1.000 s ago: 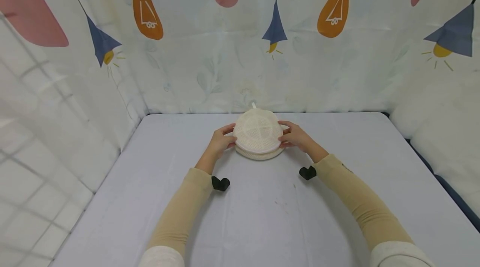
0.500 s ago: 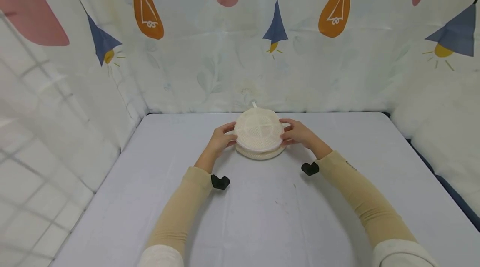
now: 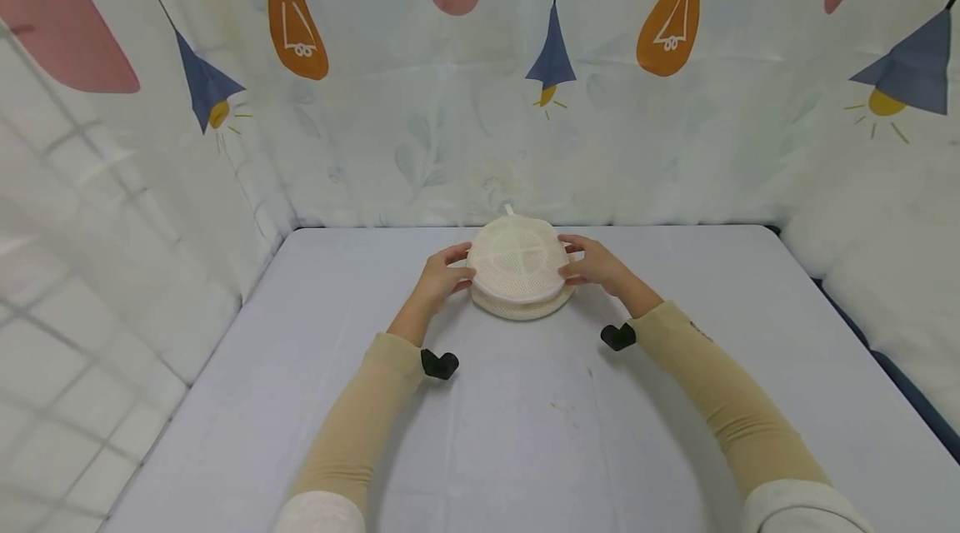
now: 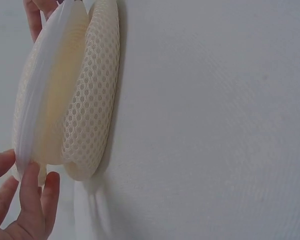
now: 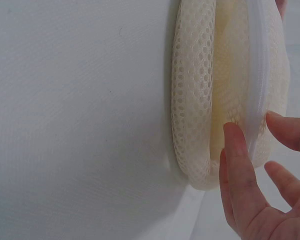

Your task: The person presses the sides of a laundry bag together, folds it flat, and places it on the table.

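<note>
A round cream mesh laundry bag (image 3: 517, 258) rests at the far middle of the table, with a small white loop at its back. Its upper layer stands apart from the puffy mesh lower part (image 4: 92, 85), which lies on the cloth. A white zip (image 5: 258, 65) runs along the upper layer's rim. My left hand (image 3: 442, 275) pinches that upper rim at the left side, thumb on top and fingers below. At the right side, my right hand (image 3: 597, 264) holds the rim between thumb and fingers, its fingertips reaching into the gap between the layers.
A white cloth covers the table (image 3: 517, 433). Behind it hangs a white curtain (image 3: 465, 117) printed with lamps and bulbs, and pale fabric closes both sides. Black heart-shaped pieces (image 3: 440, 365) sit at both wrists.
My right hand has shifted slightly right and away from me, and the bag's right side has moved a little with it. The left hand stays almost in place.
</note>
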The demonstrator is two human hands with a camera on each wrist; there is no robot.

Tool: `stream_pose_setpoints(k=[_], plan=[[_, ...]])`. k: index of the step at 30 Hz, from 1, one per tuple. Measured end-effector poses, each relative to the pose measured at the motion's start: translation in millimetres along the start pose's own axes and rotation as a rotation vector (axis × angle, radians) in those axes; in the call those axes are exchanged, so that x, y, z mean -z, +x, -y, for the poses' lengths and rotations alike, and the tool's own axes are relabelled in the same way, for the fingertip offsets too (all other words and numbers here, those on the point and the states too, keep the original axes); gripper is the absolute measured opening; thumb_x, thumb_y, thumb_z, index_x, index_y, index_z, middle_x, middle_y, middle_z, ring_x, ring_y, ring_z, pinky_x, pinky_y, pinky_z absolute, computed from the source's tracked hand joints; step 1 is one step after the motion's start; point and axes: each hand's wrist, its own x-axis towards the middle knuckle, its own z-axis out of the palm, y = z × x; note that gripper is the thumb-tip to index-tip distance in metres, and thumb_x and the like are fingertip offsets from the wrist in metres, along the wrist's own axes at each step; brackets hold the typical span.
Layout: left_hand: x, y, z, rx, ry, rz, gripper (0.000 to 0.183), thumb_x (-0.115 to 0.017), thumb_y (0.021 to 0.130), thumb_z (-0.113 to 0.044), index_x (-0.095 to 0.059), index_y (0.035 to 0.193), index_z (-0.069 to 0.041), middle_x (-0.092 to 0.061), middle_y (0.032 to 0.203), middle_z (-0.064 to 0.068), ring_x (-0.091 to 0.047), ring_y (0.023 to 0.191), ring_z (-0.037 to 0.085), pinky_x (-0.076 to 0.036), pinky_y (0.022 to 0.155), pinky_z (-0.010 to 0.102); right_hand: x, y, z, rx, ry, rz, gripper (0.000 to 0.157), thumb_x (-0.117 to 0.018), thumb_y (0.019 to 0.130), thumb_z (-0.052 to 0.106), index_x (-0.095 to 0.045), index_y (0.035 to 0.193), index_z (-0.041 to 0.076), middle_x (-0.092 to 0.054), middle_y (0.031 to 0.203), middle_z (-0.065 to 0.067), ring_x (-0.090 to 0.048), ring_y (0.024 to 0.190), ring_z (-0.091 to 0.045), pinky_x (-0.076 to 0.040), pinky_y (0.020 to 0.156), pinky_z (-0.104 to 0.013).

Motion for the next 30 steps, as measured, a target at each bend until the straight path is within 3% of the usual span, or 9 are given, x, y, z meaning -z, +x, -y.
stream_pose_setpoints(k=[7,30], plan=[[-0.4,-1.1,-2.0,0.001,0.013,-0.008,0.055,-0.062,0.084,0.006,-0.051,0.134,-0.014,-0.045,0.135,0.006,-0.053,0.109,0.023,-0.050,0.083,0.029,-1.8,2.2,-0.6,-0.003,-0.068,-0.014,0.072,-0.064,0.083,-0.003,-0.031,0.146,0.011,-0.029,0.147,-0.010,-0.056,0.099,-0.027,-0.052,0.079,-0.030],[-1.6,1.2,3.2,0.005,0.038,-0.006,0.057,-0.060,0.084,0.007,-0.049,0.135,-0.015,-0.045,0.134,0.007,-0.053,0.105,0.022,-0.051,0.083,0.030,-1.7,3.3,-0.8,-0.011,-0.104,-0.014,0.070,-0.066,0.083,-0.001,-0.034,0.144,0.011,-0.030,0.145,-0.014,-0.063,0.085,-0.021,-0.053,0.075,-0.029]])
